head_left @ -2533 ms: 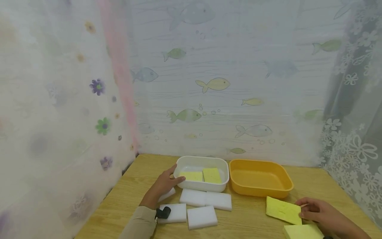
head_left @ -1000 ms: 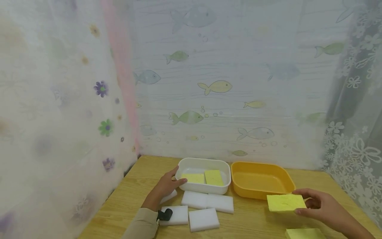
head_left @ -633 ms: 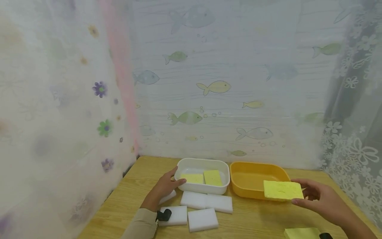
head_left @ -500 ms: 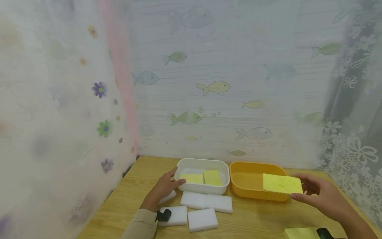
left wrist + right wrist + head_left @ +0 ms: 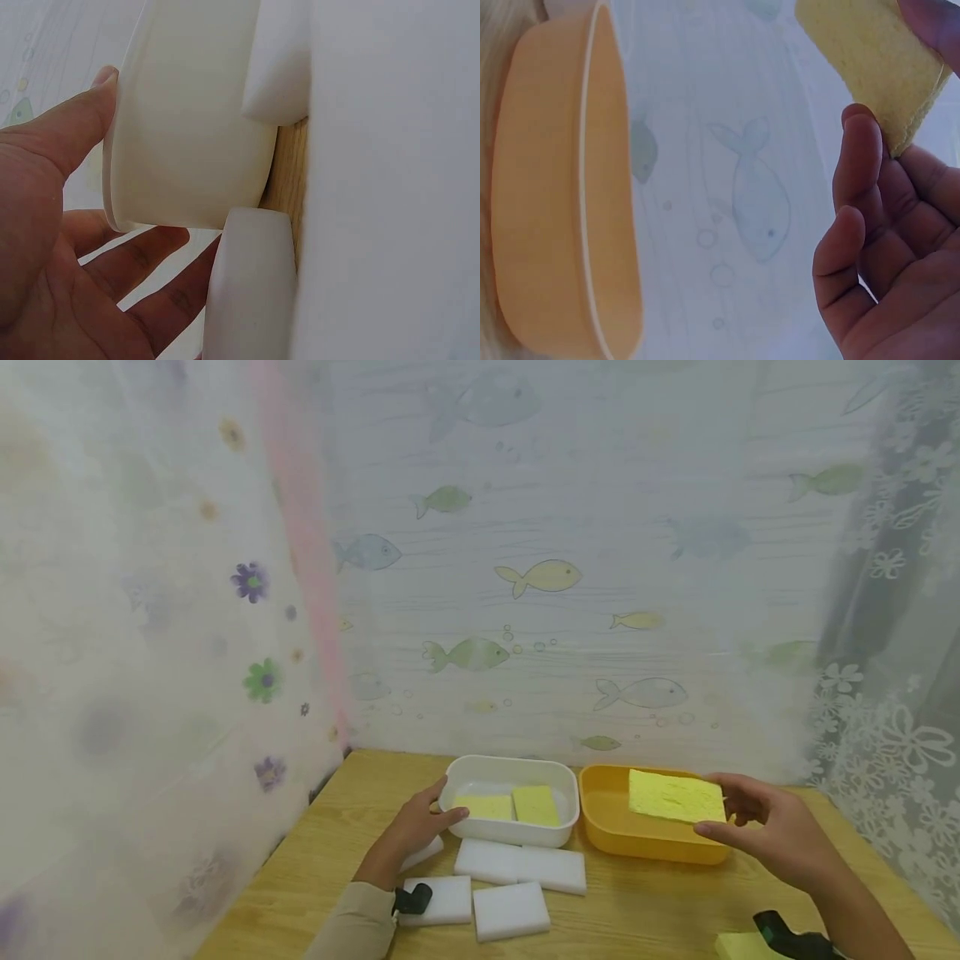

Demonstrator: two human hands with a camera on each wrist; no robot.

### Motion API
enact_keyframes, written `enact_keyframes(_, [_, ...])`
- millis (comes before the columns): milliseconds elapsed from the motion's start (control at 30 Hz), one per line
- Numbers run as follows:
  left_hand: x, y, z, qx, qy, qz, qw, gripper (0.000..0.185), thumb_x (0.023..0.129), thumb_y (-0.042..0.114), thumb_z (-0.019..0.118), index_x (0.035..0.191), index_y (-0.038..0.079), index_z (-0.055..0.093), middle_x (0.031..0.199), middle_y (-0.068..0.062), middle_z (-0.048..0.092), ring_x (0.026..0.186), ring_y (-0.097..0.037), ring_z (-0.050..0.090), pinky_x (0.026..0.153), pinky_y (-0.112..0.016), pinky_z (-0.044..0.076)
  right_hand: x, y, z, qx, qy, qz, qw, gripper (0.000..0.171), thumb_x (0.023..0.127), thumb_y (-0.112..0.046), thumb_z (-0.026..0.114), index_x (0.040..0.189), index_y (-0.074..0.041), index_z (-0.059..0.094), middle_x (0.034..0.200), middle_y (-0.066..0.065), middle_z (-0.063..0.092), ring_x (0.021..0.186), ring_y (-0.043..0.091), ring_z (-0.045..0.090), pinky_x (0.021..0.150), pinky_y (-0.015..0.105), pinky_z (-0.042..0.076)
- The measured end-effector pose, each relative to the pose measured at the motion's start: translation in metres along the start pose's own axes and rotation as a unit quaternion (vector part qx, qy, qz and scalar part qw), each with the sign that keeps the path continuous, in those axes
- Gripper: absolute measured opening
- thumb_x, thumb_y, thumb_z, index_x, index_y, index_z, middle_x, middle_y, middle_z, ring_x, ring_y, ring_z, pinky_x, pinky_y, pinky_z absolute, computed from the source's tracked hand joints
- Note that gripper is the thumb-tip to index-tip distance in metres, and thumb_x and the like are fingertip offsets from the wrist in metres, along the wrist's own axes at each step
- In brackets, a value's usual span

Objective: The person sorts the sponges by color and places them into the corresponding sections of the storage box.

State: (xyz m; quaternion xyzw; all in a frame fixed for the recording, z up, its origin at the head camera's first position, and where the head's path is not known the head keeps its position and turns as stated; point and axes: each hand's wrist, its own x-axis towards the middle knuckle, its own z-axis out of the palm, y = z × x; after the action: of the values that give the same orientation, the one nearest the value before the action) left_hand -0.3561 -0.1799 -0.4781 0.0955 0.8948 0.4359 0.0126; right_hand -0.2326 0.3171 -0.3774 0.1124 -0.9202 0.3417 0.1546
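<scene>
My right hand (image 5: 772, 827) pinches a yellow sponge (image 5: 675, 795) by its right end, thumb in front and fingers behind. The sponge is held up over the orange tub (image 5: 652, 846), overlapping its opening in the head view. In the right wrist view, the orange tub (image 5: 547, 187) stands apart from the sponge (image 5: 870, 60). My left hand (image 5: 416, 827) holds the white tub (image 5: 517, 833) at its left end, thumb over the front rim and fingers round the side. Inside the white tub lie two yellow sponges (image 5: 536, 806).
Several white sponges (image 5: 512, 911) lie on the wooden table (image 5: 622, 918) in front of the white tub. Another yellow sponge (image 5: 738, 946) lies at the front right, partly behind the black wrist strap (image 5: 795, 935). A fish-printed curtain (image 5: 540, 527) hangs behind the tubs.
My right hand has lifted the yellow sponge from beside another at the front right and carried it up and leftward over the orange tub. The left hand has stayed on the white tub.
</scene>
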Motion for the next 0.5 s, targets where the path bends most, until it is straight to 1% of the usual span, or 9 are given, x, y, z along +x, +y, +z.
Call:
enact_keyframes(200, [0.000, -0.001, 0.000, -0.002, -0.002, -0.001, 1.0000, 0.096, 0.091, 0.060, 0.071, 0.165, 0.018, 0.027, 0.166, -0.017, 0.034, 0.147, -0.043, 0.042, 0.115, -0.063, 0.038, 0.010, -0.009, 0.014, -0.012, 0.013, -0.011, 1.000, 0.061, 0.089, -0.041, 0.082, 0.140, -0.014, 0.063, 0.101, 0.004, 0.065, 0.081, 0.009, 0.059, 0.068, 0.026, 0.051])
enact_keyframes(300, [0.000, -0.001, 0.000, -0.001, -0.001, -0.001, 1.0000, 0.096, 0.091, 0.061, 0.071, 0.165, 0.018, 0.027, 0.166, -0.017, 0.034, 0.146, -0.043, 0.043, 0.114, -0.063, 0.039, 0.016, -0.013, 0.019, -0.016, 0.016, -0.013, 1.000, 0.063, 0.088, -0.045, 0.082, 0.141, -0.017, 0.063, 0.103, 0.002, 0.066, 0.084, 0.008, 0.059, 0.070, 0.026, 0.052])
enact_keyframes(500, [0.000, 0.000, -0.001, -0.002, -0.003, -0.003, 1.0000, 0.097, 0.091, 0.060, 0.072, 0.165, 0.017, 0.027, 0.166, -0.018, 0.034, 0.147, -0.043, 0.042, 0.115, -0.063, 0.038, 0.027, -0.021, 0.030, -0.001, 0.021, -0.018, 1.000, 0.063, 0.087, -0.044, 0.083, 0.141, -0.017, 0.063, 0.105, 0.004, 0.067, 0.086, 0.008, 0.059, 0.071, 0.026, 0.052])
